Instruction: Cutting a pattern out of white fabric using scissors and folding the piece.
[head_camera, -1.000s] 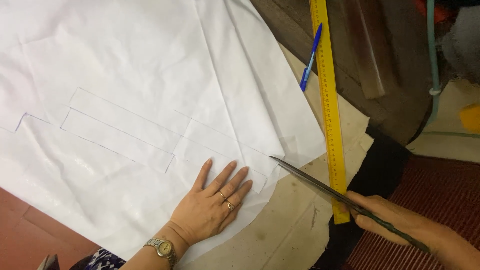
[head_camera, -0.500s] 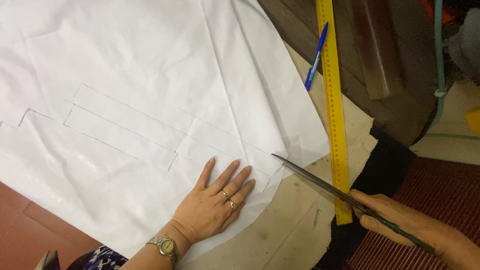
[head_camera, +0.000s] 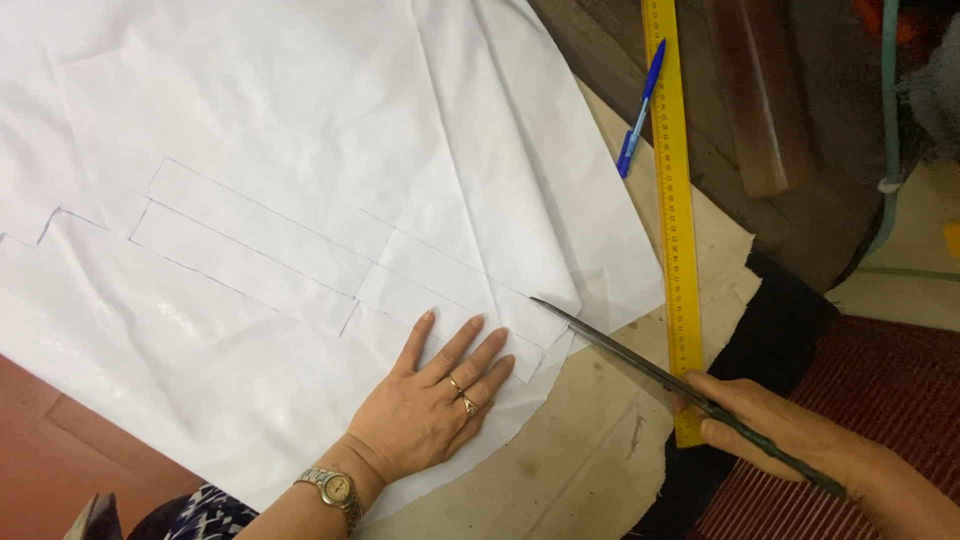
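The left hand (head_camera: 435, 405) lies spread flat on the white cloth (head_camera: 300, 200) at lower centre. The right hand (head_camera: 790, 440), lower right, grips scissors (head_camera: 620, 350), whose tips have crept slightly along the cloth's edge. A yellow ruler (head_camera: 672, 200) and blue pen (head_camera: 640, 110) lie upper right on the bench (head_camera: 580, 470); no containers.

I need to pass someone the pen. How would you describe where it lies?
Find the big white fabric sheet on the table. Along its right edge runs a long yellow ruler. The blue pen lies slanted just left of the ruler's upper part, the only small blue thing there.
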